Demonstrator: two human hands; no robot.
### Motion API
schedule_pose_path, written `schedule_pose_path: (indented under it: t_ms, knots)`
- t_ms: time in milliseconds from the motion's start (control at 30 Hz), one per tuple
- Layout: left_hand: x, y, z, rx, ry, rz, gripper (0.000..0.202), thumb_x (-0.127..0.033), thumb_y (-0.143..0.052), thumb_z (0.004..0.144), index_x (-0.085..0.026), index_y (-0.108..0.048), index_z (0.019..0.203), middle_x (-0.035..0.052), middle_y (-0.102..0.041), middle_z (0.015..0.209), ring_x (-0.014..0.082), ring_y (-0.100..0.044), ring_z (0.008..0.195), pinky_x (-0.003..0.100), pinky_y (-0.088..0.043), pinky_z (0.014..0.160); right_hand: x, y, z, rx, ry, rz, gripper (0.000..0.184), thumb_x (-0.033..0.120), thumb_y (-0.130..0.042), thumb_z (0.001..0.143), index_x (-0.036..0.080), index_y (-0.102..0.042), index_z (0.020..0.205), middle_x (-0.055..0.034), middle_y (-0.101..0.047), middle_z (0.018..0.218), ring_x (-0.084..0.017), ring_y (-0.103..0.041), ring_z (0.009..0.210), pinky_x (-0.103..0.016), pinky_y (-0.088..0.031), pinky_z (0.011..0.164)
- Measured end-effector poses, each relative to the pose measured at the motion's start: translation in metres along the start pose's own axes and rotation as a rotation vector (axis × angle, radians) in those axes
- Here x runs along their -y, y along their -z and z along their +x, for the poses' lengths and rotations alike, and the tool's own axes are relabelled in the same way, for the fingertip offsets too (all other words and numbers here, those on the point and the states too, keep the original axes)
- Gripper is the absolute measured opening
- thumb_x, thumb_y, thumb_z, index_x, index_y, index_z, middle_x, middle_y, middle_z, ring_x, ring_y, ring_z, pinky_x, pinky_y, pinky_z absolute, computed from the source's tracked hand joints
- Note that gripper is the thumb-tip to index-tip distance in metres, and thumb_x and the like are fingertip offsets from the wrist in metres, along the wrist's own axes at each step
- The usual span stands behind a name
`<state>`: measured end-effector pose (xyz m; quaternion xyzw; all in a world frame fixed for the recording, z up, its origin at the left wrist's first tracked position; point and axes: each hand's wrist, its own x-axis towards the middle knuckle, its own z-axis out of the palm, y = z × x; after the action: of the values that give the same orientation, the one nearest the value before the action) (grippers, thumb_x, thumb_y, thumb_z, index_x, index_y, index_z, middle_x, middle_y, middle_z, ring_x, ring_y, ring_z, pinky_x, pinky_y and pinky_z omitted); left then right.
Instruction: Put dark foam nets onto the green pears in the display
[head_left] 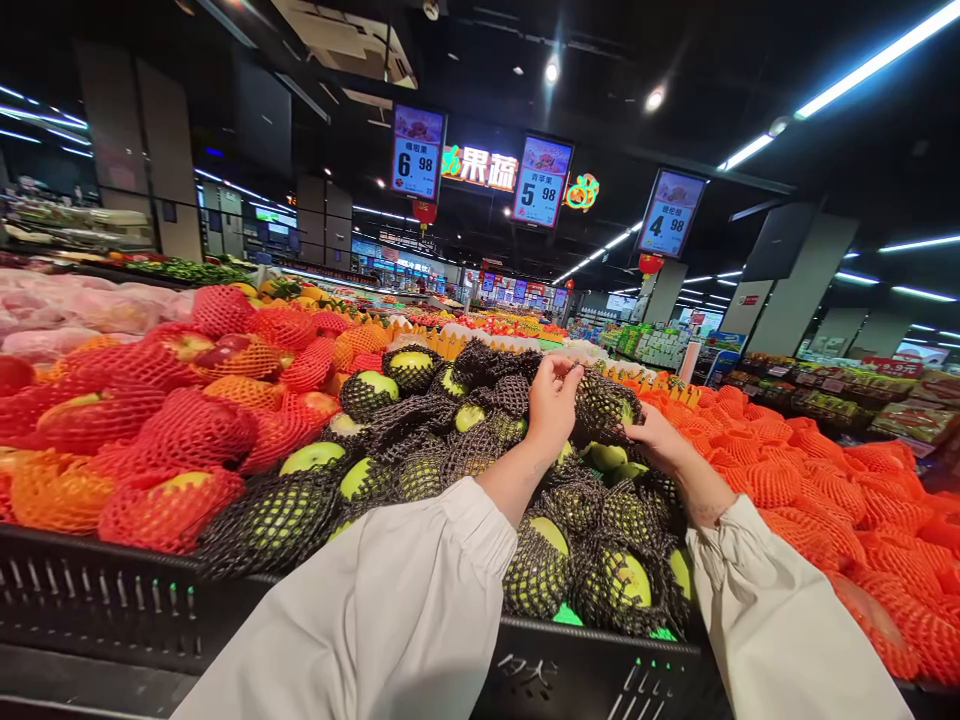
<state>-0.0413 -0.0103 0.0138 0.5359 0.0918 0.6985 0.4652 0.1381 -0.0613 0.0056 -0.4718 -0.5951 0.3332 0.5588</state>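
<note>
Head view: your left hand (551, 405) and right hand (656, 440) both grip one black-netted green apple (604, 408) atop the pile in the black crate (570, 670), fingers pinching its netting, steadying it from both sides.

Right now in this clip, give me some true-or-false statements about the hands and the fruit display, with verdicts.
1. Both hands grip one green apple in a black foam net. True.
2. The left hand wears a glove. False: it is bare.
3. Red-netted apples lie left of the black-netted pile. True.
4. The right hand holds a price sign. False: it holds the netted apple.
5. The black plastic crate is white. False: black.
</note>
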Motion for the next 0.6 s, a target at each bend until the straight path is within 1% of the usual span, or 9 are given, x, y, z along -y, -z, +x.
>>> schedule_pose_path:
  t_ms: [100,167,233,333,433,500,533,600]
  knots:
    - [0.002,0.000,-0.001,-0.015,0.024,-0.058,0.016,-0.017,-0.056,0.088,-0.024,-0.043,0.094,-0.0031,-0.052,0.080,0.0128,-0.056,0.074,0.024,-0.045,0.074,0.005,-0.005,-0.006,0.034,0.053,0.046,0.072,0.033,-0.093,0.051,0.024,-0.064,0.117,-0.0059,-0.073,0.114,-0.029,-0.069,0.107,-0.042,-0.054,0.097]
    - [0.003,0.001,-0.001,-0.002,0.004,-0.036,0.014,-0.015,-0.054,0.089,-0.024,-0.044,0.095,-0.0033,-0.052,0.077,0.0134,-0.056,0.073,0.024,-0.045,0.072,0.008,-0.008,-0.009,0.032,0.094,0.076,0.074,0.031,-0.092,0.052,0.027,-0.061,0.119,-0.0043,-0.070,0.121,-0.027,-0.067,0.110,-0.037,-0.054,0.096]
    - [0.004,0.002,-0.002,0.030,-0.035,0.060,0.011,-0.012,-0.049,0.090,-0.023,-0.050,0.089,-0.0008,-0.058,0.081,0.0146,-0.059,0.080,0.025,-0.045,0.078,0.008,-0.011,-0.011,0.032,0.129,0.094,0.074,0.030,-0.092,0.053,0.030,-0.059,0.119,-0.0026,-0.068,0.124,-0.025,-0.067,0.111,-0.034,-0.054,0.093]
    - [0.007,0.003,-0.001,0.067,-0.058,0.219,0.021,-0.009,-0.044,0.091,-0.020,-0.061,0.084,0.0039,-0.067,0.093,0.0179,-0.062,0.094,0.029,-0.045,0.090,0.004,-0.011,-0.008,0.011,0.164,0.120,0.070,0.034,-0.090,0.055,0.030,-0.059,0.118,-0.0017,-0.069,0.121,-0.024,-0.067,0.108,-0.031,-0.056,0.087]
    - [0.011,0.005,0.001,0.063,-0.052,0.326,0.027,-0.007,-0.042,0.092,-0.018,-0.066,0.089,0.0070,-0.070,0.101,0.0205,-0.063,0.100,0.034,-0.046,0.095,0.001,-0.004,-0.002,-0.106,0.145,0.151,0.066,0.042,-0.086,0.058,0.030,-0.060,0.117,-0.0013,-0.071,0.113,-0.026,-0.069,0.101,-0.035,-0.059,0.080]
    - [0.011,0.005,0.001,0.082,-0.060,0.383,0.031,-0.006,-0.041,0.092,-0.018,-0.069,0.091,0.0072,-0.070,0.103,0.0203,-0.063,0.100,0.035,-0.047,0.095,0.001,0.000,0.002,-0.199,0.112,0.180,0.059,0.047,-0.083,0.058,0.029,-0.062,0.110,-0.0012,-0.073,0.104,-0.029,-0.070,0.097,-0.039,-0.060,0.076]
    - [0.010,0.004,0.000,0.104,-0.063,0.402,0.030,-0.006,-0.042,0.092,-0.018,-0.070,0.092,0.0069,-0.070,0.102,0.0199,-0.064,0.098,0.035,-0.047,0.095,0.002,0.002,0.003,-0.241,0.097,0.200,0.054,0.050,-0.080,0.059,0.028,-0.063,0.105,-0.0015,-0.074,0.099,-0.030,-0.070,0.096,-0.040,-0.061,0.076]
    - [0.008,0.003,-0.002,0.152,-0.063,0.410,0.022,-0.013,-0.051,0.091,-0.018,-0.072,0.097,0.0074,-0.068,0.104,0.0198,-0.063,0.097,0.036,-0.049,0.095,0.006,0.003,0.004,-0.305,0.078,0.239,0.047,0.055,-0.073,0.062,0.026,-0.063,0.098,-0.0020,-0.074,0.092,-0.032,-0.070,0.098,-0.043,-0.061,0.077]
